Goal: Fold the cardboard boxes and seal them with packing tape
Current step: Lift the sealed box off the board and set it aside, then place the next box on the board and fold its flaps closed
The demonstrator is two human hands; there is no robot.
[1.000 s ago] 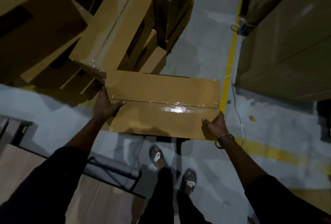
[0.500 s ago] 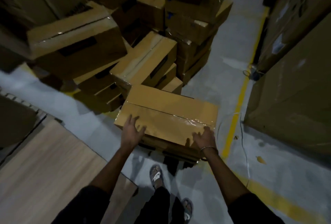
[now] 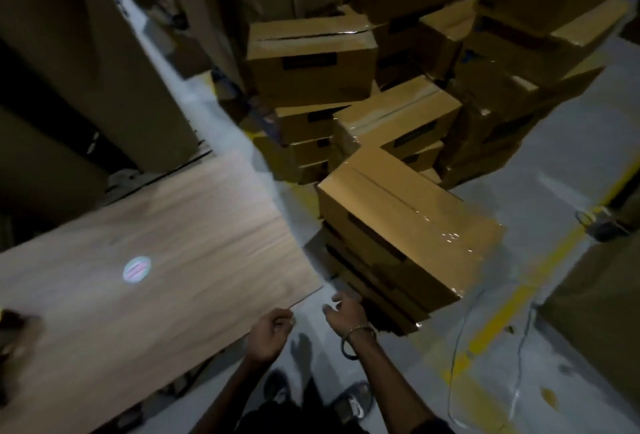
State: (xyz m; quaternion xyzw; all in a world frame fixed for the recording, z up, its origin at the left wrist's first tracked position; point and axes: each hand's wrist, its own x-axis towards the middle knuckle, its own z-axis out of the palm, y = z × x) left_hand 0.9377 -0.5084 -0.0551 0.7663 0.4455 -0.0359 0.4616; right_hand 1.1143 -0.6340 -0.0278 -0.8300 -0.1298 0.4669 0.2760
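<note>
While nothing is held: left hand (image 3: 269, 336) loosely curled and empty, just off the near corner of the wooden table (image 3: 145, 260); right hand (image 3: 346, 309) with fingers spread and relaxed, also empty, a bracelet (image 3: 360, 331) at the wrist, close beside the near lower edge of the taped box (image 3: 408, 225) but apparently not touching it, though blur makes that hard to settle. Taped box lying on the floor (image 3: 554, 173), atop what looks like flattened cardboard or lower boxes; glossy tape running along its top seam; long axis slanting from far-left to near-right, away from the body. Ahead and to the right of both hands, nearer the right one; left hand closer to the table than to the box. Behind it, a loose pile of sealed boxes (image 3: 311, 62), some tilted; tall cartons (image 3: 86, 52) to the left of the table; yellow floor line (image 3: 502, 315) to the right, with a thin cord beside it. Round sticker (image 3: 137, 269) on the tabletop. Judged done with this box, sealed and set down among the others; likely next, a turn toward the table for a fresh flat carton, which would fall to the left hand first; no unfolded carton or tape roll clearly visible from here.
</note>
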